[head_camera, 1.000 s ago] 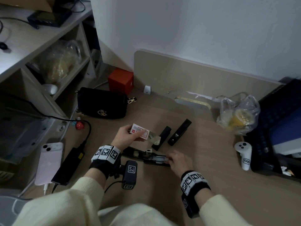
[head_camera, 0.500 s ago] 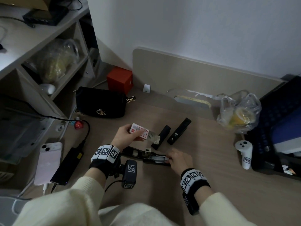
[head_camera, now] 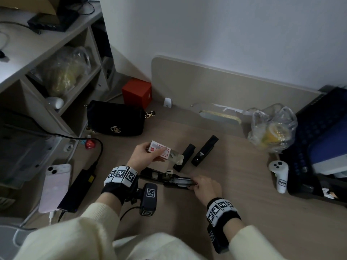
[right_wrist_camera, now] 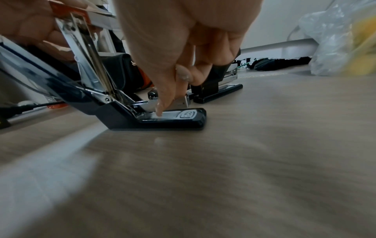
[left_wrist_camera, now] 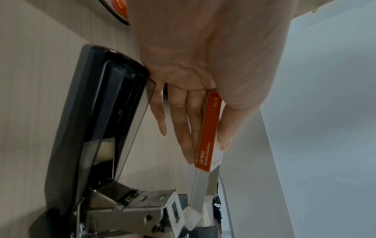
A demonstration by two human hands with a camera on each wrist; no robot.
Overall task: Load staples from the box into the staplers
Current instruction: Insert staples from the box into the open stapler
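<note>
A black stapler (head_camera: 165, 178) lies swung open on the wooden desk, its metal magazine (right_wrist_camera: 181, 103) bare. My right hand (head_camera: 199, 185) is at its front end; thumb and fingers (right_wrist_camera: 183, 75) pinch the magazine tip above the base (right_wrist_camera: 173, 120). My left hand (head_camera: 144, 156) holds the red-and-white staple box (head_camera: 159, 152) just behind the stapler, thumb on top, with its inner tray (head_camera: 176, 157) slid out to the right. The box (left_wrist_camera: 209, 133) shows edge-on in the left wrist view beside the stapler's open lid (left_wrist_camera: 97, 128). Two closed black staplers (head_camera: 185, 157) (head_camera: 204, 150) lie just beyond.
A black handbag (head_camera: 116, 119) and a red cube box (head_camera: 137, 92) sit behind at the left. A phone (head_camera: 56, 186) and a black power bank (head_camera: 77, 190) lie at the left, a plastic bag (head_camera: 272, 130), a white controller (head_camera: 279, 175) and a keyboard (head_camera: 319, 137) at the right.
</note>
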